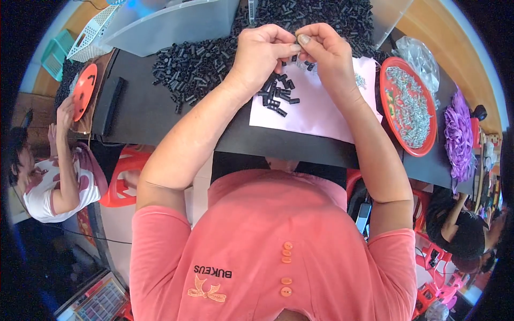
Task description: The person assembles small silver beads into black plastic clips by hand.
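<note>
Over the far edge of a pink sheet (pixel 305 115), my left hand (pixel 262 56) and my right hand (pixel 331 56) meet at the fingertips. Both are closed, thumb against forefinger, around something small that the fingers mostly hide. A dark speck shows between them, too small to name. Below my left hand, several small black cylindrical plastic pieces (pixel 278 97) lie loose on the sheet. Small silvery metal parts (pixel 360 81) rest on it beside my right wrist. A large heap of similar black pieces (pixel 193 69) spreads behind and left of my hands.
Right of the sheet stands a red oval tray (pixel 432 120) of silvery metal parts, with a clear plastic bag (pixel 420 59) behind and a purple bundle (pixel 459 139) beyond. A translucent bin (pixel 171 27) stands back left. People sit at left (pixel 64 176) and right (pixel 466 230).
</note>
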A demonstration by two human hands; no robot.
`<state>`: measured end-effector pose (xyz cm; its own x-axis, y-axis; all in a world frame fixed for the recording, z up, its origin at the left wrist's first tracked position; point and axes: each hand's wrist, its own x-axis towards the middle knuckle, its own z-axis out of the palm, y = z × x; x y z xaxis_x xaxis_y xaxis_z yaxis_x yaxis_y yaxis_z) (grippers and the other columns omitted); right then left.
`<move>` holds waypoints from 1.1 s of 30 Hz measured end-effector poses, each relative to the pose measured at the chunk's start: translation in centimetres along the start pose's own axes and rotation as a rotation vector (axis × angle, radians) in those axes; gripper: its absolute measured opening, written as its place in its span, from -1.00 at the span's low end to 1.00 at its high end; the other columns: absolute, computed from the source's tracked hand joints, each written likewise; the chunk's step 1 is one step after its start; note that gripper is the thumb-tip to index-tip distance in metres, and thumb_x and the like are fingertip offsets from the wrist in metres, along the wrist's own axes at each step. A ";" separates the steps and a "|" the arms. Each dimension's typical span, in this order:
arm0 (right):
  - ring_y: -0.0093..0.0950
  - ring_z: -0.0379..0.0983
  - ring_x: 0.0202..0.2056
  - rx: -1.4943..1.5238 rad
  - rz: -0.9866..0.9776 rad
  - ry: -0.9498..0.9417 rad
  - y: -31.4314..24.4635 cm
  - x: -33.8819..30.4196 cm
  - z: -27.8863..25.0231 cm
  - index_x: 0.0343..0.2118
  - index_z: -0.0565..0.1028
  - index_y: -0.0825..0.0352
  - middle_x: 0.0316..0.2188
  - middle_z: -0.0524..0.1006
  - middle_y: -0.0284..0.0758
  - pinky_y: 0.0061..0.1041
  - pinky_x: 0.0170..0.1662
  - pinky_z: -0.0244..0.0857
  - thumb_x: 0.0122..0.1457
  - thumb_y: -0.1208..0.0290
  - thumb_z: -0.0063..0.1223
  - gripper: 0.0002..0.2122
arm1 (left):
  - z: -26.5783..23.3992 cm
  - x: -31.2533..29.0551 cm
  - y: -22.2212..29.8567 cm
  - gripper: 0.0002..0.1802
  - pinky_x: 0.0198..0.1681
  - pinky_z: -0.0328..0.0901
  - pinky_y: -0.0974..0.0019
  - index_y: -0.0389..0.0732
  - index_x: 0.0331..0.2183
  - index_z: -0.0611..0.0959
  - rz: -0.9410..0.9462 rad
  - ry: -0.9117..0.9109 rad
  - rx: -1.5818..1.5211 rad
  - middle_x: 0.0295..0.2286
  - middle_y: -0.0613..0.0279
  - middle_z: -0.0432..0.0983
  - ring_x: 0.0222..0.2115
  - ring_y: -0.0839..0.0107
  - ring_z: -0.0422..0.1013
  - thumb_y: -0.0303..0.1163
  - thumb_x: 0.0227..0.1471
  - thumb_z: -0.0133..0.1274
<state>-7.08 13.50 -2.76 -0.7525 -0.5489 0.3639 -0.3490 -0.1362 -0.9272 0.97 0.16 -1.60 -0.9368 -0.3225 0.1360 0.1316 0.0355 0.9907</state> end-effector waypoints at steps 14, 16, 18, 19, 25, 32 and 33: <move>-0.38 0.49 -0.55 -0.507 -0.250 0.083 -1.0 -0.5 0.0 -0.42 0.53 0.32 -0.54 0.54 -0.22 -0.45 -0.45 0.34 0.04 0.44 0.06 -0.91 | 0.0 -0.4 0.8 -0.91 -0.61 0.26 0.52 -0.35 -0.40 0.60 -0.031 -0.070 0.015 -0.58 0.24 0.50 -0.64 0.57 0.36 -0.52 -0.02 0.12; -0.26 0.49 -0.52 -0.708 -0.374 0.179 -1.1 -0.7 0.5 -0.47 0.52 0.30 -0.53 0.54 -0.22 -0.37 -0.44 0.35 0.01 0.44 0.09 -0.93 | 0.0 -0.4 0.6 -0.92 -0.63 0.25 0.52 -0.35 -0.42 0.60 -0.030 -0.063 0.011 -0.58 0.23 0.49 -0.65 0.57 0.35 -0.55 -0.04 0.12; -0.25 0.49 -0.52 -0.748 -0.407 0.195 -0.9 -0.7 0.7 -0.48 0.51 0.29 -0.54 0.54 -0.23 -0.36 -0.44 0.35 0.00 0.43 0.09 -0.94 | 0.0 -0.3 0.5 -0.93 -0.65 0.25 0.52 -0.35 -0.43 0.60 -0.033 -0.059 0.003 -0.59 0.23 0.49 -0.65 0.57 0.36 -0.56 -0.05 0.12; -0.24 0.49 -0.52 -0.787 -0.442 0.212 -0.8 -0.7 0.7 -0.49 0.51 0.28 -0.55 0.53 -0.25 -0.34 -0.45 0.35 -0.01 0.43 0.10 -0.94 | 0.0 -0.3 0.4 -0.94 -0.66 0.24 0.52 -0.35 -0.43 0.60 -0.035 -0.056 -0.005 -0.59 0.23 0.49 -0.64 0.56 0.36 -0.57 -0.05 0.13; -0.51 0.44 -0.59 -0.294 -0.121 0.135 -0.5 -1.0 0.7 -0.41 0.51 0.38 -0.59 0.52 -0.29 -0.55 -0.49 0.32 0.06 0.46 0.07 -0.90 | 0.0 -0.4 0.2 -0.95 -0.66 0.24 0.52 -0.34 -0.44 0.60 -0.031 -0.020 0.016 -0.59 0.26 0.49 -0.64 0.58 0.35 -0.58 -0.07 0.13; -0.60 0.39 -0.58 -0.174 0.008 0.005 -1.3 -0.6 -0.1 -0.37 0.53 0.40 -0.61 0.51 -0.31 -0.62 -0.49 0.28 0.09 0.46 0.03 -0.87 | 0.1 -0.3 0.2 -0.94 -0.67 0.23 0.53 -0.35 -0.44 0.61 0.018 0.005 0.077 -0.58 0.27 0.50 -0.66 0.59 0.35 -0.58 -0.07 0.14; -0.56 0.42 -0.58 -0.248 -0.032 0.025 -1.3 -0.6 -0.2 -0.38 0.53 0.39 -0.60 0.52 -0.30 -0.58 -0.48 0.30 0.08 0.46 0.04 -0.88 | 0.2 -0.4 0.4 -0.94 -0.67 0.22 0.53 -0.35 -0.44 0.61 0.011 0.009 0.087 -0.58 0.27 0.50 -0.66 0.60 0.34 -0.59 -0.08 0.14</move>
<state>-6.30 14.14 -1.77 -0.7514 -0.5264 0.3979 -0.4971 0.0551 -0.8659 1.37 0.50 -1.24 -0.9323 -0.3303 0.1474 0.1130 0.1212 0.9862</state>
